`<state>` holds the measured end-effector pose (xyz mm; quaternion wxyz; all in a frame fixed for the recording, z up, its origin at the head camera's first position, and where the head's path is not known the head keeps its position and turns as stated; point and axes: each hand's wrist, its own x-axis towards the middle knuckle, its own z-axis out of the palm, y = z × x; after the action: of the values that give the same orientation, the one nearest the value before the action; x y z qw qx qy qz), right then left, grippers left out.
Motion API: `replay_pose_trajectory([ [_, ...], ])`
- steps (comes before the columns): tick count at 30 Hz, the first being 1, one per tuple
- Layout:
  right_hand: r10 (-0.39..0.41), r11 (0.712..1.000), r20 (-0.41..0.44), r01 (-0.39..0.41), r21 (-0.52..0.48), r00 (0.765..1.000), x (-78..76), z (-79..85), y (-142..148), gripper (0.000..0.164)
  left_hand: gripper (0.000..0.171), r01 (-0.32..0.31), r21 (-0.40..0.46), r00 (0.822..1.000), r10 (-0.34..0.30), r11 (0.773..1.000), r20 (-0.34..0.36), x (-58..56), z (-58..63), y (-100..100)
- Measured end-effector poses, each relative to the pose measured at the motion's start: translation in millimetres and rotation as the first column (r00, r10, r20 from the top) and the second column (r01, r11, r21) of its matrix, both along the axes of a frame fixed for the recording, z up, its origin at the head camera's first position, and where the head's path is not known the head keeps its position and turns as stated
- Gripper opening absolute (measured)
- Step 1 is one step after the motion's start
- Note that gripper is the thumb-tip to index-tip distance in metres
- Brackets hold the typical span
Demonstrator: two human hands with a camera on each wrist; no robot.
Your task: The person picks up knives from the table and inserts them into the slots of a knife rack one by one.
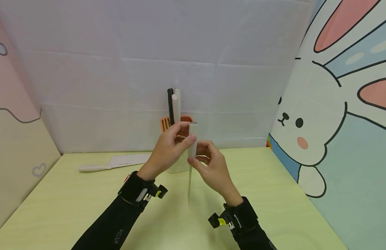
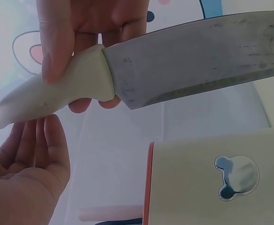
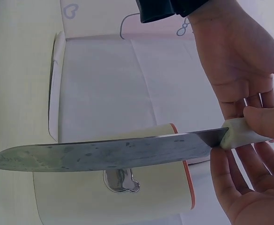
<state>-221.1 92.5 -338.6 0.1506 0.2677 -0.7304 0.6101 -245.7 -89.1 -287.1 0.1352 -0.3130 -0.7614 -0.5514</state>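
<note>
In front of the holder point(image 1: 177, 169), we pinch the upright knife point(image 3: 127, 151) by its handle point(image 1: 193, 129), left hand point(image 1: 171, 144) high, right hand point(image 1: 212, 166) nearer its down-pointing blade point(image 3: 76, 157).

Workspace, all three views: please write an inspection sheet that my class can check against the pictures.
Surface: pale table, light wood-like top.
Job's things: white-handled knife held upright, blade down, in front of a cream holder with a black handle, two pale handles and an orange slotted utensil.
Clutter: second knife lying left of the holder.
Hands: left hand holds the handle's upper end; right hand grips it lower, near the blade.
Cables: nothing seen.
Surroundings: white backdrop; rabbit-print panel at right.
</note>
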Motion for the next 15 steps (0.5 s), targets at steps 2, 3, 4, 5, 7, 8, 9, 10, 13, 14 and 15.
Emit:
replay_pose_trajectory([
  [2,0.000,1.000,0.002,0.000,0.000,1.000,-0.2,-0.1,0.3,0.042,0.034,0.002,0.002,1.000,-0.002,1.000,0.002,0.0,-0.6,0.6],
  [3,-0.001,1.000,0.003,0.001,0.001,1.000,-0.2,-0.2,0.4,0.042,0.034,0.005,0.004,1.000,-0.005,1.000,0.003,0.2,-0.7,0.9],
  [4,-0.001,1.000,0.003,0.001,0.002,1.000,-0.3,-0.2,0.5,0.042,0.034,0.006,0.005,1.000,-0.006,1.000,0.003,0.3,-0.9,1.1],
  [5,0.000,1.000,0.003,0.000,0.001,1.000,-0.2,-0.1,0.6,0.042,0.033,0.004,0.005,1.000,-0.004,1.000,0.002,0.1,-1.3,1.2],
  [7,0.000,1.000,0.005,0.000,0.001,1.000,-0.2,-0.1,0.8,0.042,0.033,0.002,0.004,1.000,-0.002,1.000,0.002,-0.2,-1.9,1.3],
  [8,0.000,1.000,0.005,0.000,0.000,1.000,-0.2,0.0,0.7,0.042,0.033,0.003,0.005,1.000,-0.003,1.000,0.002,0.1,-1.7,1.5],
  [9,0.001,1.000,0.004,-0.001,-0.001,1.000,-0.2,0.0,0.7,0.042,0.032,0.002,0.005,1.000,-0.002,1.000,0.003,0.1,-1.7,1.7],
  [10,0.002,1.000,0.003,-0.002,-0.004,1.000,-0.1,0.2,0.7,0.042,0.032,0.001,0.005,1.000,-0.001,1.000,0.004,0.2,-1.7,1.7],
  [13,0.005,1.000,-0.001,-0.005,-0.008,1.000,0.1,0.3,0.5,0.043,0.031,0.002,0.005,1.000,-0.002,1.000,0.006,0.8,-1.2,2.2],
  [14,0.005,1.000,-0.004,-0.005,-0.009,1.000,0.2,0.3,0.5,0.043,0.031,0.001,0.003,1.000,-0.001,1.000,0.004,0.8,-1.2,2.4],
  [15,0.005,1.000,-0.008,-0.005,-0.009,1.000,0.1,0.2,0.6,0.043,0.031,-0.002,0.001,1.000,0.002,1.000,0.002,0.8,-1.2,2.4],
])
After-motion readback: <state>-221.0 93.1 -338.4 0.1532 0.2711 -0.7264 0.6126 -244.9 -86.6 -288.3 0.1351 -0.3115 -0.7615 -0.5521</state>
